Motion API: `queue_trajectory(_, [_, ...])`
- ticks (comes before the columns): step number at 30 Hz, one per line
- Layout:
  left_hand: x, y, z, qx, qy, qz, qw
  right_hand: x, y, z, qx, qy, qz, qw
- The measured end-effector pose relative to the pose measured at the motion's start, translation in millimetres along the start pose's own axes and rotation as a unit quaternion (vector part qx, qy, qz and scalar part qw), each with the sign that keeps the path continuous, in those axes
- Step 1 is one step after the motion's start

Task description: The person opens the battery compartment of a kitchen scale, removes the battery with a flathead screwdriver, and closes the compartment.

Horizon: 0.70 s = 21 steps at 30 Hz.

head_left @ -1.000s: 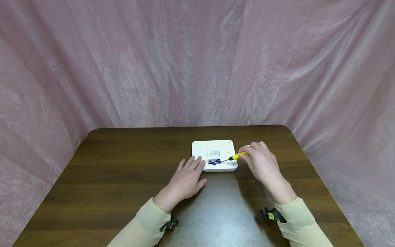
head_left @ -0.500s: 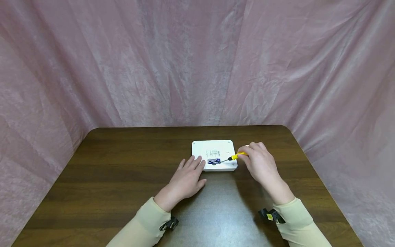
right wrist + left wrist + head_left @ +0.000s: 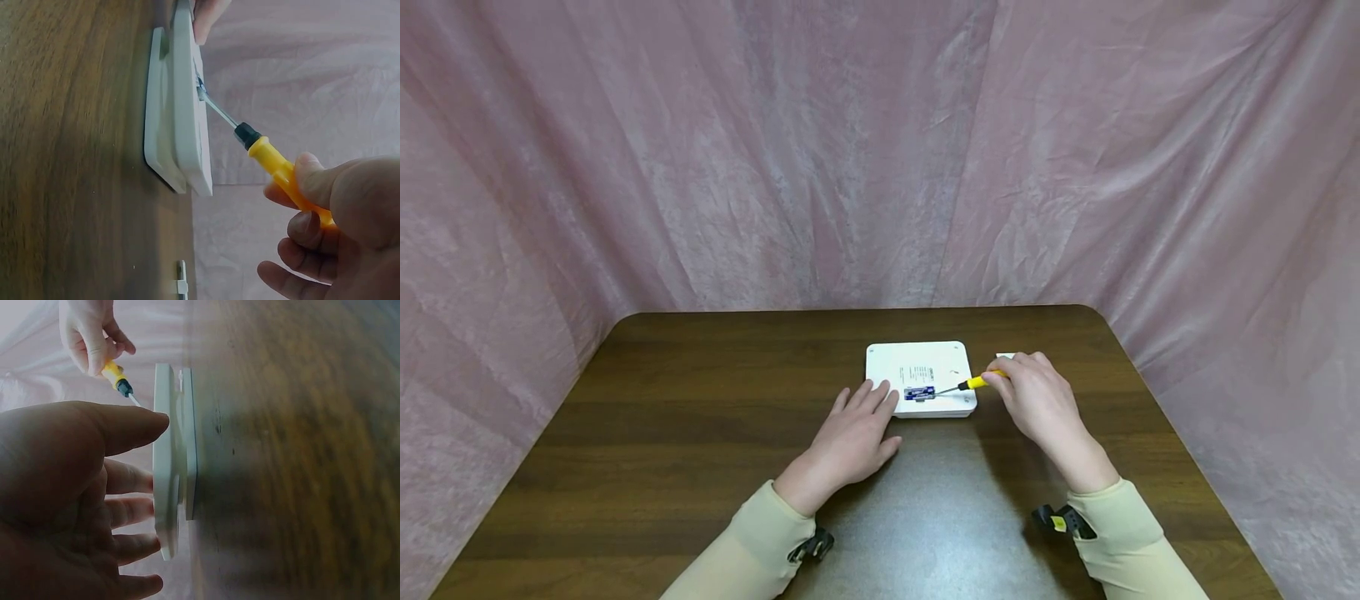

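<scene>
A white two-layered device (image 3: 917, 357), rounded at the corners, lies on the table with printed text and an uncovered battery slot facing up. Blue batteries (image 3: 920, 392) sit in that slot. My left hand (image 3: 852, 433) rests its straight fingertips on the device's near left corner; the left wrist view shows its thumb (image 3: 147, 428) near the edge. In my right hand (image 3: 1037, 398) I grip a screwdriver (image 3: 275, 164) by its yellow handle, thumb and fingers curled around it. Its metal shaft slants down to the left, tip at the batteries' right end.
A small white piece (image 3: 1004, 356), perhaps the slot's cover, lies behind my right hand, partly hidden by it; the right wrist view shows its clip-like side (image 3: 182, 281). The brown wooden table (image 3: 700, 417) ends at a pink curtain (image 3: 850, 167).
My right hand has shifted slightly to the right with the screwdriver, whose tip stays at the batteries' right end. More of the small white piece shows. The left hand has not moved.
</scene>
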<state>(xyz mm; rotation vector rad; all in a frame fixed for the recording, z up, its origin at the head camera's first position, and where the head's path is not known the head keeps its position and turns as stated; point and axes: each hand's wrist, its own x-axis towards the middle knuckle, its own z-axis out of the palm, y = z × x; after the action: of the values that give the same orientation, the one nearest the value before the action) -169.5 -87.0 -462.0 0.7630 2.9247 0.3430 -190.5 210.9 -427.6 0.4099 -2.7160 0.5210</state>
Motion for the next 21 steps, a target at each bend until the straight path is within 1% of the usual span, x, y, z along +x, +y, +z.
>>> queue_trajectory(7, [0.2,0.0,-1.1,0.001,-0.001,-0.001,1.0000,-2.7,-1.7,-2.2,-0.001,0.010,-0.010,0.9999])
queue_trajectory(14, [0.6,-0.8,-0.5,-0.001,-0.003,-0.002,1.0000,-6.3,-1.9,-6.1,-0.014,0.026,-0.032,0.9990])
queue_trajectory(17, [0.7,-0.9,-0.1,-0.002,-0.002,-0.002,1.0000,-8.4,2.0,-7.8,-0.024,0.022,-0.039,0.9987])
queue_trajectory(21, [0.4,-0.2,0.0,-0.005,-0.004,-0.004,1.0000,-12.3,7.8,-10.6,-0.036,0.005,-0.044,0.9984])
